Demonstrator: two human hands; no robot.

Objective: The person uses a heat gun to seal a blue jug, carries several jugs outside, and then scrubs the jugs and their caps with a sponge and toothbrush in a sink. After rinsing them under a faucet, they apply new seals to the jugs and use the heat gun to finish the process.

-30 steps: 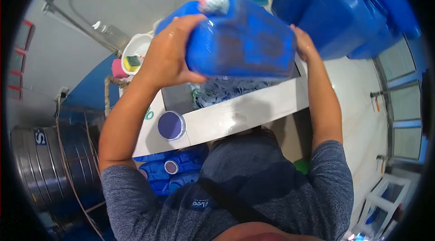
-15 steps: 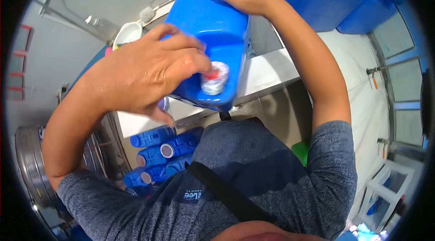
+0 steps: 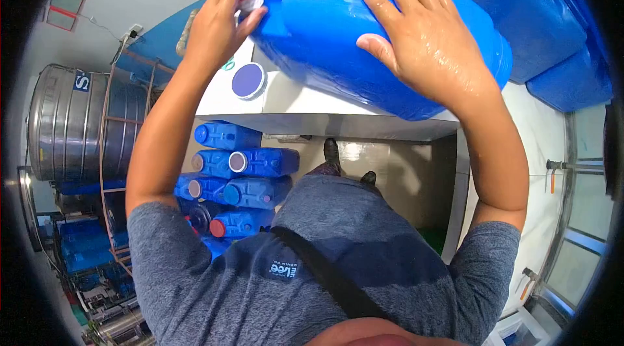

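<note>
A big blue plastic water container [image 3: 318, 27] lies on its side across the white counter. At its left end, in a recess, is a small spout [image 3: 252, 2] with a whitish, shiny wrap. My left hand [image 3: 220, 24] curls its fingers and thumb around this spout and partly covers it. My right hand [image 3: 437, 47], wet and with fingers spread, rests flat on the container's upper side. On the counter, below my left hand, sits a round lid [image 3: 248, 80] with a purple face and white rim.
Several blue jugs [image 3: 263, 162] stand on the floor at the lower left. Larger blue containers [image 3: 520, 8] fill the back right. A steel tank [image 3: 84, 121] and a metal rack [image 3: 104, 151] are at the left. The white counter edge [image 3: 312, 106] runs ahead of me.
The container has turned from pointing its spout end toward me to lying sideways, spout to the left. My left hand has moved up and left onto the spout; my right hand has shifted right.
</note>
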